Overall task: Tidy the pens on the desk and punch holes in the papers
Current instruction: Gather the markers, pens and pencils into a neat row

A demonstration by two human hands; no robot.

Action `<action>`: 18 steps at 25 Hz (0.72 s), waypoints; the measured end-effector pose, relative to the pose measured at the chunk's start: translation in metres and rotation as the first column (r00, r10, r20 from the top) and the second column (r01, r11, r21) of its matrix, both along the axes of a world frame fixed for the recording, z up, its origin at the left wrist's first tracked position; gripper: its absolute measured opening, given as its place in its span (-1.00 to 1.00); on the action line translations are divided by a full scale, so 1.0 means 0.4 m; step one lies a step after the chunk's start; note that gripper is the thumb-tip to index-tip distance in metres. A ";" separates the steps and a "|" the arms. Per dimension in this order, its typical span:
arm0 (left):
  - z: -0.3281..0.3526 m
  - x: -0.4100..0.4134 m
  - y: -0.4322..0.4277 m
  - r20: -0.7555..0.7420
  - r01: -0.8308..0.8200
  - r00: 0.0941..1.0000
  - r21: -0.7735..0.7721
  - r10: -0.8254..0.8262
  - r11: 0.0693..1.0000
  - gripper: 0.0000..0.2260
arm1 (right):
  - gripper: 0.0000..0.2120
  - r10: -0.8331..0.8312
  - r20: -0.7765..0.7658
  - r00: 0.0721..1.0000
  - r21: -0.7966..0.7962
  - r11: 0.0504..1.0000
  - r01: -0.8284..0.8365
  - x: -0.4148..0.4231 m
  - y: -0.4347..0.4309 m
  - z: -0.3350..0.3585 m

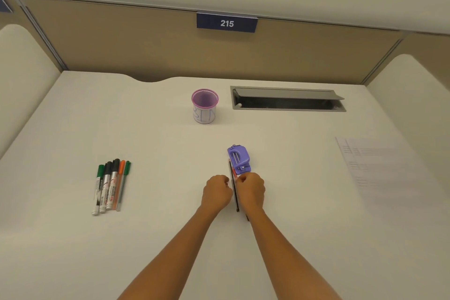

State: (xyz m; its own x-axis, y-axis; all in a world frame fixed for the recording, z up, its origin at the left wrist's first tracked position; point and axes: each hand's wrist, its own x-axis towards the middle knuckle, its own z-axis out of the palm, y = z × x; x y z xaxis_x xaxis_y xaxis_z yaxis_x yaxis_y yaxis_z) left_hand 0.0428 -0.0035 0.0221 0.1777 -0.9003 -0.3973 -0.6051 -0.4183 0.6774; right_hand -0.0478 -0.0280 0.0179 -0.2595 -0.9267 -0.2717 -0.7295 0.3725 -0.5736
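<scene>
Both grips sit curled close together on the worktop [170,153]: the left hand [216,192] and right hand [250,190] flank thin dark pencils [234,190], pinching them, though I cannot tell how firmly. Just beyond lies a purple hole punch [239,159]. Five pens [112,187] lie in a row at the left, a purple cup [204,106] stands farther back, and papers [375,165] lie at the right.
</scene>
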 end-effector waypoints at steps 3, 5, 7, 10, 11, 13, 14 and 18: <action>0.004 -0.008 -0.008 -0.086 -0.096 0.991 0.032 0.099 0.995 -0.69 | -0.87 0.071 0.069 0.995 0.050 0.996 -0.074 -0.001 -0.017 -0.003; 0.003 -0.007 -0.011 -0.156 -0.173 0.971 0.063 0.181 0.983 -0.68 | -0.86 0.123 0.120 0.985 0.084 0.988 -0.133 -0.011 -0.031 -0.004; -0.002 -0.005 -0.015 -0.208 -0.232 0.947 0.086 0.246 0.969 -0.73 | -0.84 0.160 0.149 0.976 0.104 0.979 -0.176 -0.022 -0.043 -0.003; -0.004 -0.009 -0.017 -0.273 -0.301 0.907 0.110 0.320 0.947 -0.78 | -0.83 0.180 0.193 0.965 0.119 0.971 -0.205 -0.031 -0.055 0.002; -0.004 -0.011 -0.016 -0.300 -0.332 0.886 0.118 0.353 0.936 -0.79 | -0.82 0.181 0.208 0.961 0.118 0.971 -0.209 -0.033 -0.056 0.004; 0.002 -0.012 -0.014 -0.355 -0.402 0.835 0.131 0.421 0.906 -0.83 | -0.80 0.170 0.251 0.953 0.108 0.973 -0.202 -0.031 -0.054 0.007; 0.005 -0.010 -0.014 -0.380 -0.434 0.809 0.131 0.449 0.892 -0.85 | -0.80 0.158 0.283 0.946 0.096 0.977 -0.191 -0.029 -0.051 0.010; 0.018 0.009 -0.019 -0.462 -0.550 0.699 0.141 0.546 0.823 -0.79 | -0.83 0.131 0.401 0.906 0.010 0.989 -0.148 -0.013 -0.036 0.021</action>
State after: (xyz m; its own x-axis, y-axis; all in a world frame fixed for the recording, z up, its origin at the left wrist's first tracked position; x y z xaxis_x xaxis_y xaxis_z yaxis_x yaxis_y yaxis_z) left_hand 0.0466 -0.0110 0.0293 0.4375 -0.7062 -0.5567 0.1172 -0.5691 0.8139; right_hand -0.0530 -0.0426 0.0262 0.0092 -0.9322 -0.3619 -0.4894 0.3115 -0.8146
